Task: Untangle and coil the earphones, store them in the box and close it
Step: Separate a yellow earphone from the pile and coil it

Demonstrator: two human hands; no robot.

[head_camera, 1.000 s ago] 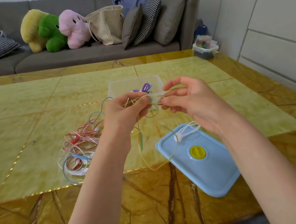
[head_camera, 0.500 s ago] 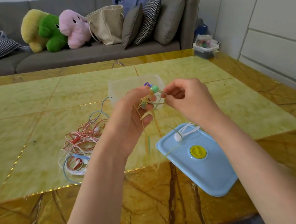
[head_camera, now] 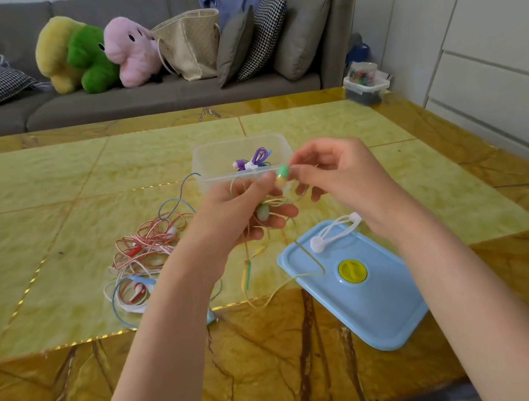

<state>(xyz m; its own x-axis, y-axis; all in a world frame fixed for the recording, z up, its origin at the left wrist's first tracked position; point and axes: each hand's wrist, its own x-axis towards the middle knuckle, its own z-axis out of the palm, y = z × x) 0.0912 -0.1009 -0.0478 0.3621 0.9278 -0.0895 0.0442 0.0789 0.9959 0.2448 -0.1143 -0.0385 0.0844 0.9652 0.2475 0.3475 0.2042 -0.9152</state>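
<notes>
My left hand (head_camera: 240, 211) holds loops of the yellow-green earphones (head_camera: 281, 174) above the table, fingers curled round the cable and one earbud. My right hand (head_camera: 338, 171) pinches the cable beside the upper green earbud. The rest of that cable hangs down to the table and across the blue lid (head_camera: 356, 286). The clear box (head_camera: 212, 163) stands open just behind my hands with coiled purple earphones (head_camera: 255, 160) inside. A tangle of red, white and blue earphones (head_camera: 146, 253) lies to the left.
White earphones (head_camera: 333, 229) lie on the blue lid's far edge. A grey sofa (head_camera: 135, 96) with plush toys, cushions and a bag runs behind the table. A small container (head_camera: 364, 84) stands past the table's far right corner.
My hands have drawn closer together and lowered slightly. More cable is gathered in my left hand, and the upper green earbud now sits between both hands' fingertips.
</notes>
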